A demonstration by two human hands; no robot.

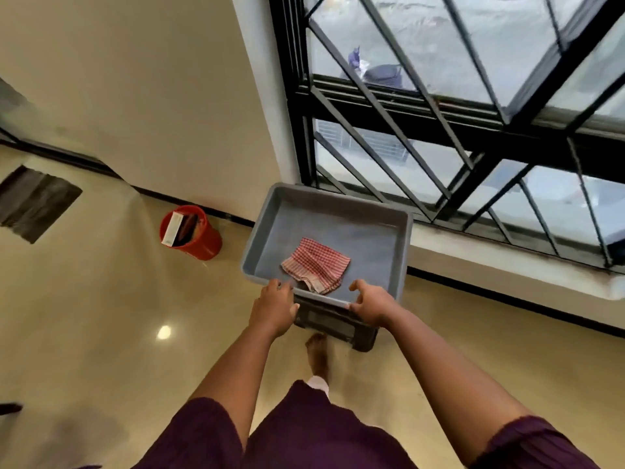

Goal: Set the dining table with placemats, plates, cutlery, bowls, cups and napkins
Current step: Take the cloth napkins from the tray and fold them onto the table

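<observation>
Head view: glossy cream floor [101,316], plain wall, a large black-barred window [473,123] with a pale sill along the right. A red bucket [192,233] stands by the wall holding a white box and something dark; a dark mat [32,204] lies far left. Both arms reach forward to a grey tray [338,214] held over the floor near the sill. Left hand [274,308] sits on the tray's near rim, fingers curled over the edge; right hand [370,304] likewise, thumb and fingers hooked round the rim, so each grip reads as clamped on the tray. Inside lies one item only, a red-and-white checked napkin [316,265], folded loosely, close to the near edge between the two hands. A dark box-like object [333,324] hangs just under the tray's near side; what it is I cannot tell. Progress, as a judgement: late stage, the tray nearly emptied, napkin still to be laid. No dining worktop is in sight, so placemats, plates, cutlery, bowls and cups cannot be checked. One bare foot [318,353] shows below; fingertips under the rim are hidden; the frame is slightly blurred.
</observation>
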